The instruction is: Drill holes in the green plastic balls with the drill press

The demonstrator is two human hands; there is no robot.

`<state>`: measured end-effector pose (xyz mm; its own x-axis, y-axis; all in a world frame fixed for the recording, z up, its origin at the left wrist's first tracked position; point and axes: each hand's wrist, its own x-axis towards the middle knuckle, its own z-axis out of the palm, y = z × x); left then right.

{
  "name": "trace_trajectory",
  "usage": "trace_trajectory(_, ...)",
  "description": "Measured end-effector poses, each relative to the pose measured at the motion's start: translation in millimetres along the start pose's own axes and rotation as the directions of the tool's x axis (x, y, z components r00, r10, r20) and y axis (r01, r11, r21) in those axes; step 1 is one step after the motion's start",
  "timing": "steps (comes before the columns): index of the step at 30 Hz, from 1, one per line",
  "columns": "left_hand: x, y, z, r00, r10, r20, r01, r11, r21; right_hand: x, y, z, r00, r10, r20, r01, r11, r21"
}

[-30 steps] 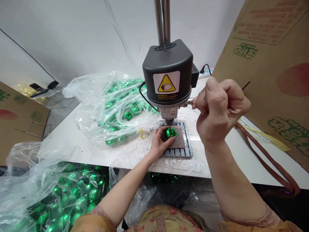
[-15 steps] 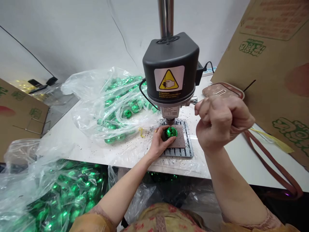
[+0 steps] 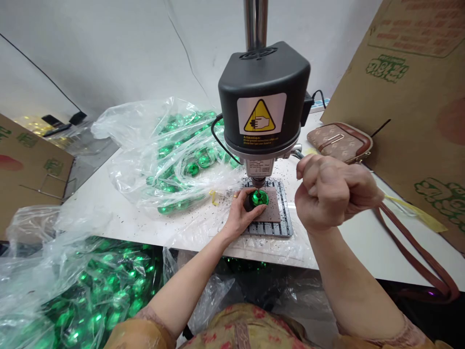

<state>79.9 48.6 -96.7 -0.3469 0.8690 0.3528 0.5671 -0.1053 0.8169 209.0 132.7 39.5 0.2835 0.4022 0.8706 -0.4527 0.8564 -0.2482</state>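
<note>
A shiny green ball (image 3: 260,198) sits on a brown pad (image 3: 273,209) on the metal base (image 3: 286,227), directly beneath the drill press chuck (image 3: 259,182). The left hand (image 3: 250,201), half open, cups its near left side. The right hand (image 3: 332,194) is a fist around the press lever (image 3: 297,150). Good practice would be steady, even lever pressure, the ball held firm and fingertips low, clear of the bit. Dark chips speckle the white desk (image 3: 127,225); clear plastic (image 3: 127,140) covers more green balls (image 3: 193,168). A handbag (image 3: 339,138), cardboard (image 3: 410,111) and pale wall (image 3: 109,48) lie beyond.
</note>
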Motion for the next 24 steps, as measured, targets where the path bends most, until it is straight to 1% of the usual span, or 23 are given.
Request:
trace_trajectory(8,0,2,0.3,1.000,-0.016,-0.003,0.016,1.000,-0.006,-5,3,-2,0.999,-0.040,0.012,0.040,0.999,0.013)
trace_trajectory(14,0,4,0.0,0.999,-0.033,-0.002,0.033,0.999,-0.013,-8,5,-6,0.997,-0.060,0.041,0.059,0.998,0.026)
trace_trajectory(19,-2,3,0.6,1.000,-0.024,-0.014,0.024,1.000,-0.017,-15,6,-11,0.993,-0.090,0.070,0.090,0.996,0.003)
trace_trajectory(20,-2,3,0.8,0.999,-0.025,-0.019,0.025,1.000,-0.017,-15,5,-11,0.994,-0.083,0.069,0.083,0.997,-0.004)
trace_trajectory(22,-2,2,1.4,0.999,-0.033,-0.029,0.032,0.999,-0.015,-10,1,-6,0.999,-0.030,0.036,0.031,0.999,-0.024)
trace_trajectory(24,-1,1,2.8,0.999,-0.042,-0.033,0.041,0.999,-0.014,3,-4,2,0.997,0.078,-0.030,-0.079,0.995,-0.057)
